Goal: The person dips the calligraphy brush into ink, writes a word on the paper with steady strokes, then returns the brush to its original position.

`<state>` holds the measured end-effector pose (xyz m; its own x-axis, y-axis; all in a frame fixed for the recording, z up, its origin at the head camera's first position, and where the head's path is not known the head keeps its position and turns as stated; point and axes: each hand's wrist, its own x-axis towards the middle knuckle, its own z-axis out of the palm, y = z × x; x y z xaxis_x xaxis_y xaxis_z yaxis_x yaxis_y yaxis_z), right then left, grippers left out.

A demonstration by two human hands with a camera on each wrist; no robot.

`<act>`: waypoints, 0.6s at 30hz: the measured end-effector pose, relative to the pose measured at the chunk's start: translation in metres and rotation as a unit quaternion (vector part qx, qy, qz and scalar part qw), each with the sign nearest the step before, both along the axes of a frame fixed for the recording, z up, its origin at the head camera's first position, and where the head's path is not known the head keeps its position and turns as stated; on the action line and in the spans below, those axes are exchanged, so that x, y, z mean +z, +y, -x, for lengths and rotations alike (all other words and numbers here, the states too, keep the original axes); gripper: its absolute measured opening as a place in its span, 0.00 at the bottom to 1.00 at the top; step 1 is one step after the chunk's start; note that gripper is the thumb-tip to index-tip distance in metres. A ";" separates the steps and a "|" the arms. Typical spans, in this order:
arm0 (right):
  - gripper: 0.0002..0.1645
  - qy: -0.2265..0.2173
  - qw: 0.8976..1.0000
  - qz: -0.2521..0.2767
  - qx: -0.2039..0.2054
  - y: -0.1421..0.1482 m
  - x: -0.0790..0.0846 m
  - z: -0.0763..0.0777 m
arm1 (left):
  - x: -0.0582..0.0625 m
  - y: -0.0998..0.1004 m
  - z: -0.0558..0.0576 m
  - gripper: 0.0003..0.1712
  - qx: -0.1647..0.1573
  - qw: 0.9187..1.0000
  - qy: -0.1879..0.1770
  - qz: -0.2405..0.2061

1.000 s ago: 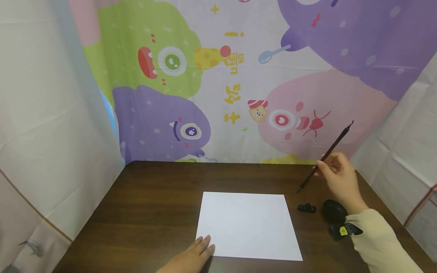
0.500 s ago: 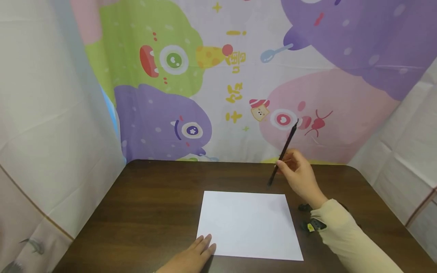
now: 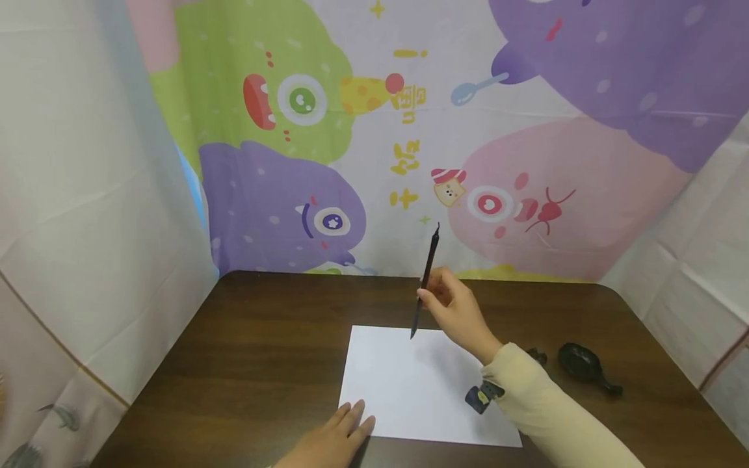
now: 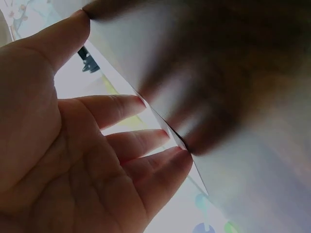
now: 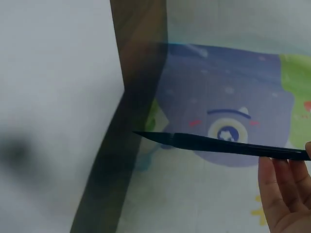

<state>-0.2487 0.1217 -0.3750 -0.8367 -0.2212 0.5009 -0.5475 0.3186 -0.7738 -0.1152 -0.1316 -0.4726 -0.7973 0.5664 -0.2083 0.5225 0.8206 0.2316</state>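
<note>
A dark writing brush stands almost upright in my right hand, pinched between thumb and fingers. Its pointed tip is over the far edge of a white sheet of paper. In the right wrist view, the brush lies across the picture, its tip apart from the paper. My left hand rests with straight fingers on the sheet's near left corner. The left wrist view shows the palm of my left hand and its fingertips meeting the surface.
A black dish with a short handle lies on the right of the brown table. Beside it, a small black brush rest is partly hidden by my sleeve. A printed curtain hangs behind the table.
My right hand has carried the brush leftward from the table's right side to over the paper's far edge. The black dish has come into fuller view. My left hand has stayed in place.
</note>
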 end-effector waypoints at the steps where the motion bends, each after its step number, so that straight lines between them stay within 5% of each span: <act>1: 0.08 0.000 1.000 -0.002 0.000 -0.004 -0.002 -0.001 | 0.001 0.001 0.000 0.51 0.001 1.000 0.000 0.001; 11: 0.09 0.028 0.999 -0.032 0.003 -0.032 -0.029 0.006 | 0.000 -0.001 -0.001 0.50 -0.026 0.999 0.045 0.014; 18: 0.10 0.043 0.998 -0.037 0.004 -0.042 -0.035 0.008 | -0.002 -0.002 0.001 0.48 -0.007 1.000 0.012 0.004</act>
